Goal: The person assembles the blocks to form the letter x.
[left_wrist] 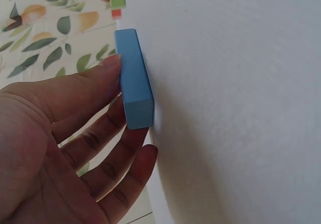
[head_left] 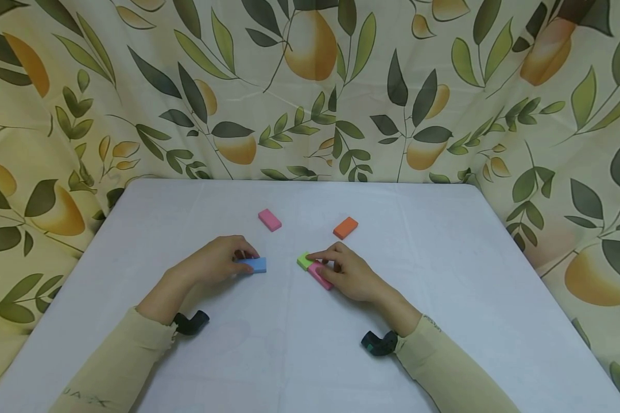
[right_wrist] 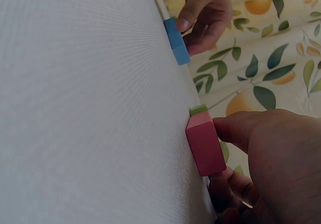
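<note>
Five blocks are lying on the white desk (head_left: 444,275): two pink, one blue, one green, one orange. The left hand (head_left: 214,264) is pinching the blue block (head_left: 254,264); the right hand (head_left: 348,274) is pressing curled fingers (right_wrist: 235,128) on the near pink block (head_left: 319,275), touching the green block (head_left: 304,260). Only the head view is showing the far pink block (head_left: 270,219) and orange block (head_left: 345,228); the right wrist view is showing pink and green end to end.

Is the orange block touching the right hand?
No, the orange block lies apart on the table, beyond the right hand, which rests on a pink block.
</note>
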`<state>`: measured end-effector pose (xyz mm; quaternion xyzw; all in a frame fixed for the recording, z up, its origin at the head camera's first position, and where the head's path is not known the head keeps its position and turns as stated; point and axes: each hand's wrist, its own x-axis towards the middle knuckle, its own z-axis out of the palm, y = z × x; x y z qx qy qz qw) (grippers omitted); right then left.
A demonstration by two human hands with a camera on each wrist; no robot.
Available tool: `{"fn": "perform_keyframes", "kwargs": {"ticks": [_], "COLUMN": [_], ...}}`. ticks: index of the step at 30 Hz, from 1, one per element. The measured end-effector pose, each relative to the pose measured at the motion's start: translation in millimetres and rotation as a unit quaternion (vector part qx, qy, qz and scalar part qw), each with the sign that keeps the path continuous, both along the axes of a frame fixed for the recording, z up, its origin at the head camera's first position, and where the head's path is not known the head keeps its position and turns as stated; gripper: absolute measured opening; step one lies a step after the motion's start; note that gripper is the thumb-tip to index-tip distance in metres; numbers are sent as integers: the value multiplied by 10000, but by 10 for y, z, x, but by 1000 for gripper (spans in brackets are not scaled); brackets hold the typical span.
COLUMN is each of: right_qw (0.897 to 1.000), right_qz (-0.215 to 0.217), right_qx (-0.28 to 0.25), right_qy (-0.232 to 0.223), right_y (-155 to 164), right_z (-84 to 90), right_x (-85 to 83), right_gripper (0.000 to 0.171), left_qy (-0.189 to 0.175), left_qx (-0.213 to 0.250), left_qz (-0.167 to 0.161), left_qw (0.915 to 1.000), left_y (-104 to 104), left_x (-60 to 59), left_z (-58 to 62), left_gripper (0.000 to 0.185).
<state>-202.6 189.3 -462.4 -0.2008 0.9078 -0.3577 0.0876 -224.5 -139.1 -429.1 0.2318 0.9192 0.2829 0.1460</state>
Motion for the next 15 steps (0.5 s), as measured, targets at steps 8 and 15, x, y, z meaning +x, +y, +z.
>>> {"fn": "perform_keyframes", "kwargs": {"ticks": [8, 15], "right_qw": [10000, 10000], "right_qz": [-15, 46], "right_qx": [-9, 70], "right_qy": [-67, 13], "right_y": [-8, -9], "right_z": [13, 16], "right_x": [5, -15], "right_gripper": [30, 31], "left_qy": [-35, -103], "left_qx": [-28, 52], "left_qz": [61, 113], "left_qw": [10000, 9999], "left_y": [9, 12], "left_x": [1, 4], "left_z": [3, 0], "left_gripper": [29, 29]}}
